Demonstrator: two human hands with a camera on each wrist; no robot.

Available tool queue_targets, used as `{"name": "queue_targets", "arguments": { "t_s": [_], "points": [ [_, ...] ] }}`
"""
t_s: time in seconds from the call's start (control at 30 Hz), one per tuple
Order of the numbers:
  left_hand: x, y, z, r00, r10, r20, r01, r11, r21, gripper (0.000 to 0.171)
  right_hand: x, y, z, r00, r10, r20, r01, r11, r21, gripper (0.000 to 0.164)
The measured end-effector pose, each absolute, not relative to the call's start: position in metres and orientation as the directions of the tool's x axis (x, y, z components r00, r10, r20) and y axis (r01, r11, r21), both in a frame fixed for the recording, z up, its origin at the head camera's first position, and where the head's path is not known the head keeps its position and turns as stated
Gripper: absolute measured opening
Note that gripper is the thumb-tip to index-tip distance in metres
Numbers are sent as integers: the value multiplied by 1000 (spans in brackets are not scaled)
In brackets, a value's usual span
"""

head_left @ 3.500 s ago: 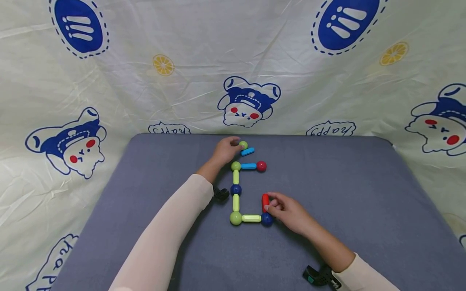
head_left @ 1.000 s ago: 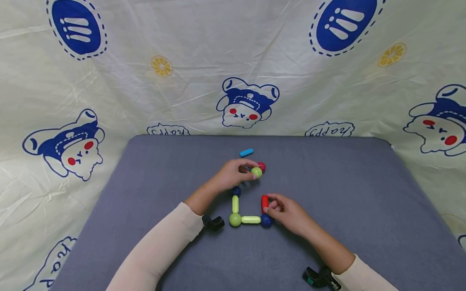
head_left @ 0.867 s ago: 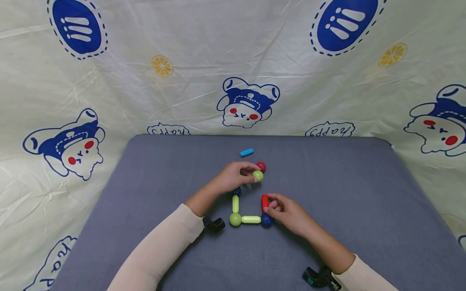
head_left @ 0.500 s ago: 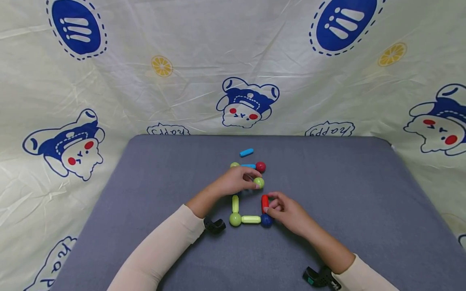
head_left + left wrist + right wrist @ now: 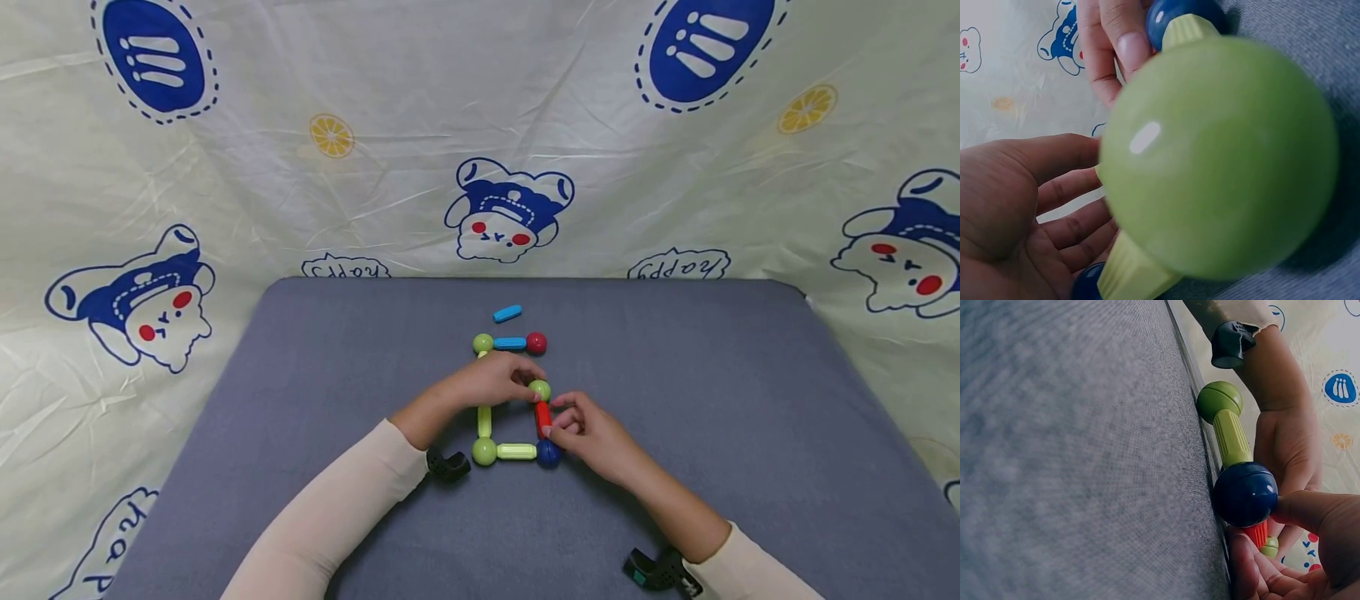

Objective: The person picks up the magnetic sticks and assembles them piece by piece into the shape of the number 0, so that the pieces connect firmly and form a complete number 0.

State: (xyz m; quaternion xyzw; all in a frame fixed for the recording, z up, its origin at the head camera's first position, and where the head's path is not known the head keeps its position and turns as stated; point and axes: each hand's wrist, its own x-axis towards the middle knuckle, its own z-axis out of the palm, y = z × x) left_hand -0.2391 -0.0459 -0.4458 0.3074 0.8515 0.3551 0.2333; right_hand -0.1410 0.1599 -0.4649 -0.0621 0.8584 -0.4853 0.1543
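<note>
My left hand [image 5: 498,379] pinches a light green ball [image 5: 539,390] at the far end of a red magnetic stick [image 5: 543,419]; the two appear to touch. Thumb and fingers of my right hand [image 5: 592,433] hold that red stick, whose near end meets a dark blue ball [image 5: 548,452]. From there a yellow-green stick [image 5: 517,452] runs to a green corner ball [image 5: 484,451], which looms large in the left wrist view. Another yellow-green stick [image 5: 484,422] leads away from the corner; my left hand covers the chain's middle. In the right wrist view the blue ball [image 5: 1245,494] partly hides the red stick [image 5: 1257,534].
At the chain's far end, a green ball [image 5: 483,343], a blue stick [image 5: 510,343] and a red ball [image 5: 536,343] form a row. Behind them lies a loose blue stick [image 5: 507,313]. A grey cloth-covered table [image 5: 712,400] backs onto a printed curtain [image 5: 405,192].
My left hand has brought the green ball from the table's back, past the red ball, to the red stick's far end. My right hand has stayed on the stick, which now tilts slightly.
</note>
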Motion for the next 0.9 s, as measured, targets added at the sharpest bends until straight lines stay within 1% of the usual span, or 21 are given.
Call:
{"name": "queue_targets", "arguments": {
  "t_s": [0.2,0.53,0.73,0.9],
  "points": [
    [-237,-45,-446,-701,688,-188,364,572,735,37,-141,159,-465,-943,-254,-215,48,536,-843,42],
    [-234,-42,-448,-708,691,-142,396,556,731,32,-141,160,-465,-946,-255,-200,35,532,-846,39],
    [-234,-41,-448,-710,692,-130,404,551,730,33,-142,160,-466,-948,-246,-202,38,542,-839,37],
    [-235,-43,-447,-713,690,-126,395,544,740,38,-141,159,-465,-948,-244,-206,38,555,-831,39]
  ]
}}
